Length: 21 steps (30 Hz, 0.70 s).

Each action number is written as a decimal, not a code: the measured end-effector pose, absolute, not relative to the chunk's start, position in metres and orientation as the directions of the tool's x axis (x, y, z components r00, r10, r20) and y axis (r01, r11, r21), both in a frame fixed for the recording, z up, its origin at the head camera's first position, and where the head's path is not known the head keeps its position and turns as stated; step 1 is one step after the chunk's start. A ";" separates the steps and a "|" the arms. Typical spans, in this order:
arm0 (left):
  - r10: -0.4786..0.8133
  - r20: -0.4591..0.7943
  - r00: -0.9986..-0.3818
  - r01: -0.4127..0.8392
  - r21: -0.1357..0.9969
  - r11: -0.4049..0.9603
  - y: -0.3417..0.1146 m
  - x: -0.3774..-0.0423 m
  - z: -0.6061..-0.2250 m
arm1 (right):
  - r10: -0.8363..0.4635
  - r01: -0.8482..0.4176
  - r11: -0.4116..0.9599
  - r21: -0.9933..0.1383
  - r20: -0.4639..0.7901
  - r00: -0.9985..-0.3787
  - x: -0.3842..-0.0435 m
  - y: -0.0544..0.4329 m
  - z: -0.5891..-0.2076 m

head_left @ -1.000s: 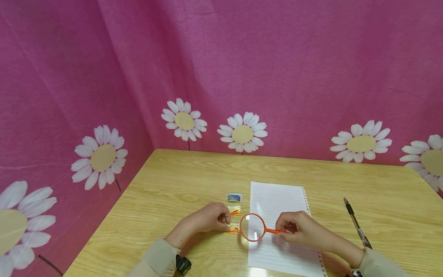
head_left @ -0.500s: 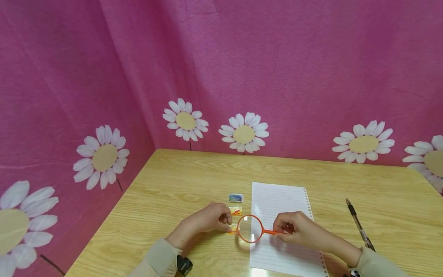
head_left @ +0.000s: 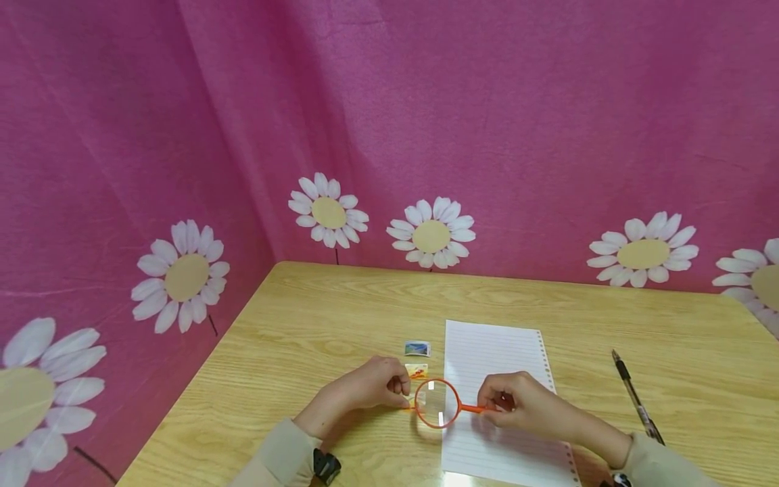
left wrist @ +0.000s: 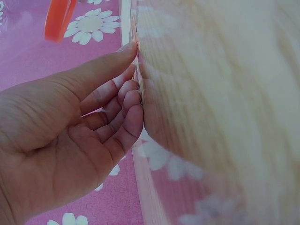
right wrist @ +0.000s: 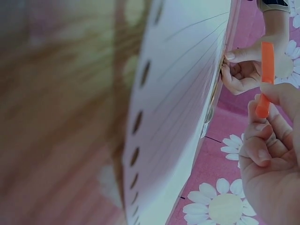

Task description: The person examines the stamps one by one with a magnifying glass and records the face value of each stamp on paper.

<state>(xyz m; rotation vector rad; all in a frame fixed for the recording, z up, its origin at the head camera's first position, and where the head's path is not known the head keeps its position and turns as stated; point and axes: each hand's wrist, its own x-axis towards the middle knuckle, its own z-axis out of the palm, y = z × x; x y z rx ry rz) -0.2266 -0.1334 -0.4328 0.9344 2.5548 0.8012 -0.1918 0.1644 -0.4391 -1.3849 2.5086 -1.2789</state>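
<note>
My right hand pinches the handle of an orange-rimmed magnifying glass between thumb and fingers. Its round lens hangs close over the table, overlapping the lowest of three small stamp-like pictures in a column. Above that one lies a yellow-and-red stamp, then a blue-green stamp with a white border. My left hand rests on the table with its thumb tip at the lowest stamp's left end. In the left wrist view, the left hand has its fingertips loosely bent against the table, thumb apart from them.
A lined sheet of paper with punched holes along its right side lies under the right hand. Beyond it to the right is a black pen. The wooden table meets a pink flowered cloth at the back and left.
The magnifying glass has slid a little left with the right hand, so the lens now covers more of the lowest stamp. The left hand stays at that stamp.
</note>
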 end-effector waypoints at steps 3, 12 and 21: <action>0.665 -0.087 -0.742 0.495 0.598 0.631 -0.134 -0.227 -0.434 | -0.708 -0.705 0.281 -0.652 0.355 -0.610 -0.192 0.164 -0.439; 0.685 -0.050 -0.726 0.540 0.575 0.614 -0.134 -0.228 -0.436 | -0.710 -0.707 0.295 -0.643 0.348 -0.613 -0.193 0.161 -0.439; 0.688 -0.050 -0.724 0.547 0.567 0.616 -0.135 -0.227 -0.436 | -0.708 -0.706 0.300 -0.642 0.346 -0.615 -0.193 0.159 -0.439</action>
